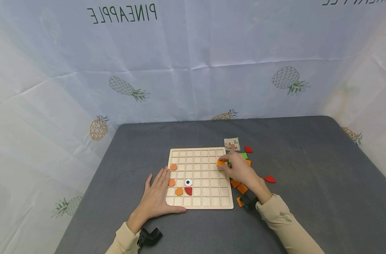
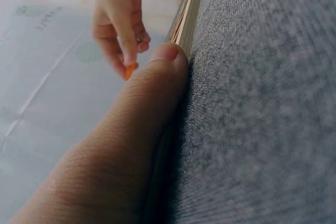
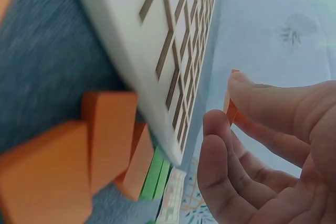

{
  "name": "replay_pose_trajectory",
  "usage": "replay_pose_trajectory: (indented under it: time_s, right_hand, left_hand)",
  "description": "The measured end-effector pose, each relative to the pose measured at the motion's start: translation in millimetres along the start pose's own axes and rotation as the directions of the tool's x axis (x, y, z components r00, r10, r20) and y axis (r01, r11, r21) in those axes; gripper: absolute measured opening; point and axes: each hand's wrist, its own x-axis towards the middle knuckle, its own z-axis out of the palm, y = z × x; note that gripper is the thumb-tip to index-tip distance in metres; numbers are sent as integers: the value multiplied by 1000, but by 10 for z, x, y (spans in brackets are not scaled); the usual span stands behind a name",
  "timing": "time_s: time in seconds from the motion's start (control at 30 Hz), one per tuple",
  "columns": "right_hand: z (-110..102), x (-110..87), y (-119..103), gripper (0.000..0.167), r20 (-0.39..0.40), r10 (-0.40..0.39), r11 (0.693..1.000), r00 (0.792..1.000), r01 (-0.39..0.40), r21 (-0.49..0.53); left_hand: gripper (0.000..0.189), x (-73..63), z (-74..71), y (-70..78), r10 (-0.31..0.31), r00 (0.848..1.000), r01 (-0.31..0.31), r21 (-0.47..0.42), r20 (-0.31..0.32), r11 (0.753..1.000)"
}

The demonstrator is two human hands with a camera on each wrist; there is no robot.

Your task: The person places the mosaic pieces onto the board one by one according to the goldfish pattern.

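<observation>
Head view: high up, facing forward and down, widest of the three. Tabletop (image 1: 300,151) low in frame, hanging sheet (image 1: 186,42) above, left hand (image 1: 156,197) and right hand (image 1: 238,167) both in.
Left wrist view: right down at the tabletop, rolled sideways, thumb (image 2: 147,85) very close, looking along the board (image 1: 206,176) edge toward the right hand farther back.
Right wrist view: also rolled, tight on the fingers (image 3: 212,166) and loose tiles (image 3: 47,171), board rim slanting through, sheet behind.
Head and right wrist share the card (image 1: 232,144); all three catch the orange tile (image 1: 220,163).
</observation>
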Motion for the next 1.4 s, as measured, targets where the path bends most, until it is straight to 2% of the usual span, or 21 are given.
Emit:
replay_pose_trajectory:
  time_s: [0.43, 0.73, 1.17, 1.4]
  right_hand:
    - [104, 57, -165, 28, 35, 80, 997, 996, -81, 18]
    - [196, 144, -253, 23, 21, -6, 1000, 1000, 5, 16]
    - [383, 257, -485, 24, 60, 32, 999, 998, -34, 43]
    - [535, 300, -540, 23, 61, -17, 999, 998, 15, 45]
  left_hand:
    - [148, 4, 1, 5, 0, 1000, 0, 3, -6, 1000]
    - [147, 6, -9, 8, -9, 1000, 9, -3, 8, 1000]
    - [147, 13, -13, 9, -8, 1000, 8, 0, 17, 1000]
    - [147, 18, -6, 2, -6, 1000, 6, 11, 15, 1000]
